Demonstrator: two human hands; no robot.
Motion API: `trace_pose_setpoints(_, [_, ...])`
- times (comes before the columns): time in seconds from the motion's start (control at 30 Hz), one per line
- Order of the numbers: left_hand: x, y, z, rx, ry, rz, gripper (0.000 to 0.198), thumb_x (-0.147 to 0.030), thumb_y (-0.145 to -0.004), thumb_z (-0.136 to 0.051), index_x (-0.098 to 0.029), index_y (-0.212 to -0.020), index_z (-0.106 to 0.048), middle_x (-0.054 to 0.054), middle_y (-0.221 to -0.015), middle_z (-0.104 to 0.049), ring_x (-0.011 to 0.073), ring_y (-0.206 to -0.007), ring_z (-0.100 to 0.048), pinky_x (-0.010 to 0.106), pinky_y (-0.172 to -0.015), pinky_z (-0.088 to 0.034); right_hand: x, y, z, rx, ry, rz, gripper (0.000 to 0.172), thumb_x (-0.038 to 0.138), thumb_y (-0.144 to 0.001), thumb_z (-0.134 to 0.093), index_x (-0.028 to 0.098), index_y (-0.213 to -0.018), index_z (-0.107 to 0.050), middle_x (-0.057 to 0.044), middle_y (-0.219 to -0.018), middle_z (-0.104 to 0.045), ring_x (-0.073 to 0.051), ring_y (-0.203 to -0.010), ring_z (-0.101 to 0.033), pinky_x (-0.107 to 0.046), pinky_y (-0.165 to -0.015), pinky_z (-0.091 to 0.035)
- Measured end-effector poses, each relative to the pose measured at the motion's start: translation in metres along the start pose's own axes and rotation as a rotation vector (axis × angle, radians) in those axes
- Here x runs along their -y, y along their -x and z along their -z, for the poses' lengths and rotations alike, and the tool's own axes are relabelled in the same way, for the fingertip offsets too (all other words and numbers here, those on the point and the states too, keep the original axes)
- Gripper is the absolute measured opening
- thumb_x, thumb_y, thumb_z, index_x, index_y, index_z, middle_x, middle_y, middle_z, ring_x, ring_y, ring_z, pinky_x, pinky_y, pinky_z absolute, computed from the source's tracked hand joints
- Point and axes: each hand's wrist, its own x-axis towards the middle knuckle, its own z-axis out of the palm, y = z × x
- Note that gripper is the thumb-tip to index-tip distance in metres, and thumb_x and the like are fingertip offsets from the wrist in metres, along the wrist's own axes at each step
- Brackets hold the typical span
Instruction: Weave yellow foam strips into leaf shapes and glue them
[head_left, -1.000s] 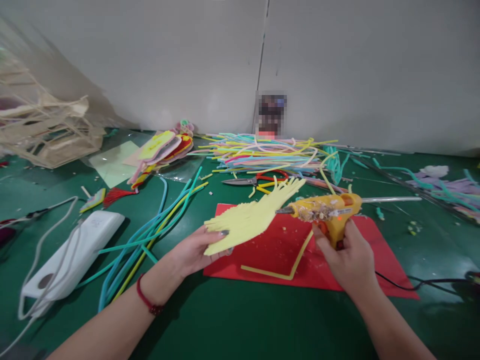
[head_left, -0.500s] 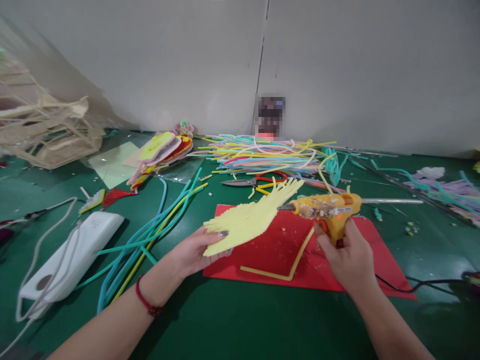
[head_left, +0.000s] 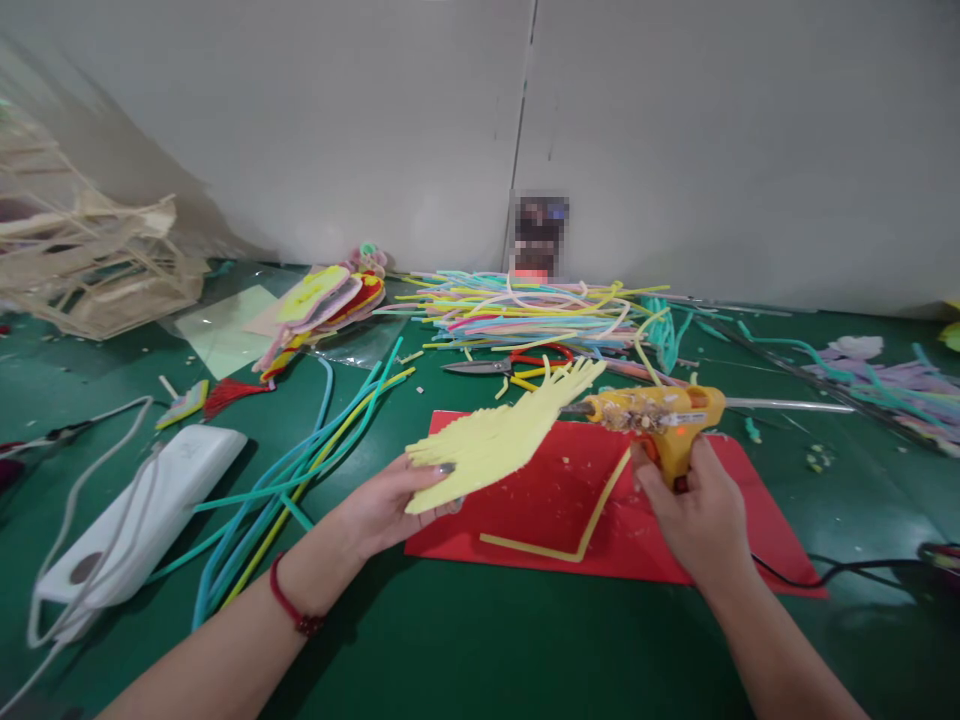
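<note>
My left hand [head_left: 397, 498] pinches the lower left end of a pale yellow panel of pipe cleaners [head_left: 491, 445], fanned into loose strands at its upper right. My right hand [head_left: 694, 505] is wrapped round the handle of a yellow glue gun [head_left: 664, 415], its barrel caked with residue and a clear glue stick [head_left: 787, 405] sticking out behind. The nozzle points left, at the panel's right edge; whether it touches is hard to tell. Below both hands lies a red board [head_left: 675, 555] bearing a bent yellow pipe cleaner [head_left: 532, 547].
Red-handled scissors [head_left: 480, 368] lie behind the panel, before a heap of coloured pipe cleaners [head_left: 525, 308]. Blue, green and yellow strands [head_left: 300, 480] and a white device with a cord [head_left: 150, 520] are at left. A black cable [head_left: 795, 580] runs off right.
The glue gun has shifted very slightly to the right along the panel's edge. My left hand and the panel stay almost where they were.
</note>
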Motion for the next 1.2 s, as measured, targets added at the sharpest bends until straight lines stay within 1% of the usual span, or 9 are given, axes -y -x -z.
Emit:
trace_pose_setpoints(0.1, [0.0, -0.001, 0.0, 0.0, 0.003, -0.002, 0.027, -0.014, -0.064, -0.079, -0.015, -0.089, -0.069, 0.005, -0.093, -0.072, 0.0166, -0.08, -0.067, 0.024, -0.071, -0.052, -0.001, 0.0, 0.0, -0.003, -0.009, -0.025, 0.026, 0.045, -0.076, -0.058, 0.021, -0.076, -0.047, 0.004, -0.051, -0.05, -0.011, -0.038, -0.047, -0.02, -0.033, -0.038])
trace_pose_setpoints(0.23, [-0.001, 0.0, -0.002, 0.01, 0.033, -0.008, 0.026, -0.012, -0.062, -0.08, -0.014, -0.086, -0.068, 0.005, -0.088, -0.072, 0.0154, -0.076, -0.068, 0.021, -0.067, -0.053, -0.001, 0.0, 0.001, 0.0, 0.01, -0.042, 0.028, 0.046, -0.076, -0.059, 0.021, -0.074, -0.046, 0.005, -0.048, -0.048, -0.01, -0.037, -0.046, -0.02, -0.032, -0.037])
trace_pose_setpoints(0.37, [-0.002, 0.002, -0.005, -0.01, 0.045, -0.012, 0.026, -0.01, -0.061, -0.08, -0.014, -0.084, -0.069, 0.005, -0.086, -0.073, 0.0147, -0.074, -0.068, 0.02, -0.066, -0.053, -0.003, -0.001, 0.001, -0.003, 0.017, -0.039, 0.028, 0.046, -0.076, -0.058, 0.021, -0.075, -0.047, 0.005, -0.049, -0.047, -0.01, -0.036, -0.045, -0.02, -0.031, -0.036])
trace_pose_setpoints(0.57, [-0.002, 0.002, -0.006, -0.002, 0.044, -0.006, 0.031, -0.015, -0.054, -0.086, -0.015, -0.081, -0.071, 0.004, -0.084, -0.073, 0.0144, -0.072, -0.068, 0.019, -0.064, -0.053, -0.009, -0.001, 0.001, 0.023, -0.007, -0.09, 0.028, 0.046, -0.078, -0.059, 0.02, -0.082, -0.049, 0.004, -0.054, -0.051, -0.011, -0.04, -0.049, -0.02, -0.033, -0.039])
trace_pose_setpoints(0.63, [-0.002, 0.001, -0.004, -0.004, 0.041, -0.005, 0.032, -0.015, -0.054, -0.086, -0.014, -0.083, -0.071, 0.004, -0.086, -0.073, 0.0145, -0.073, -0.068, 0.019, -0.065, -0.053, -0.009, -0.001, 0.001, 0.018, -0.003, -0.086, 0.029, 0.047, -0.078, -0.059, 0.02, -0.081, -0.048, 0.004, -0.053, -0.051, -0.011, -0.04, -0.049, -0.021, -0.034, -0.039])
trace_pose_setpoints(0.8, [0.0, -0.001, -0.002, -0.002, 0.009, -0.002, 0.034, -0.015, -0.06, -0.082, -0.013, -0.092, -0.07, 0.006, -0.093, -0.072, 0.0158, -0.079, -0.067, 0.022, -0.068, -0.052, -0.003, -0.001, 0.0, -0.002, 0.01, -0.092, 0.03, 0.049, -0.075, -0.058, 0.021, -0.078, -0.048, 0.003, -0.05, -0.051, -0.012, -0.038, -0.049, -0.021, -0.032, -0.039])
trace_pose_setpoints(1.03, [-0.001, 0.001, -0.005, -0.037, 0.033, 0.01, 0.037, -0.017, -0.05, -0.088, -0.016, -0.083, -0.071, 0.003, -0.085, -0.073, 0.0145, -0.074, -0.068, 0.019, -0.065, -0.053, 0.003, 0.001, -0.002, -0.025, 0.017, -0.01, 0.026, 0.046, -0.075, -0.057, 0.022, -0.074, -0.047, 0.004, -0.05, -0.048, -0.01, -0.036, -0.044, -0.022, -0.032, -0.036])
trace_pose_setpoints(1.1, [-0.001, 0.001, -0.004, -0.039, 0.032, 0.012, 0.035, -0.016, -0.053, -0.086, -0.016, -0.084, -0.071, 0.003, -0.086, -0.073, 0.0148, -0.075, -0.068, 0.02, -0.066, -0.052, 0.004, 0.002, -0.001, -0.029, 0.019, 0.002, 0.026, 0.046, -0.075, -0.057, 0.022, -0.073, -0.046, 0.004, -0.05, -0.048, -0.01, -0.036, -0.043, -0.022, -0.033, -0.036])
trace_pose_setpoints(1.2, [-0.001, 0.001, -0.002, -0.02, 0.031, 0.006, 0.033, -0.015, -0.057, -0.084, -0.015, -0.087, -0.07, 0.004, -0.089, -0.073, 0.0154, -0.077, -0.068, 0.02, -0.067, -0.052, 0.005, 0.002, -0.001, -0.021, 0.013, 0.004, 0.025, 0.045, -0.074, -0.057, 0.022, -0.073, -0.046, 0.003, -0.051, -0.05, -0.011, -0.038, -0.046, -0.022, -0.034, -0.039])
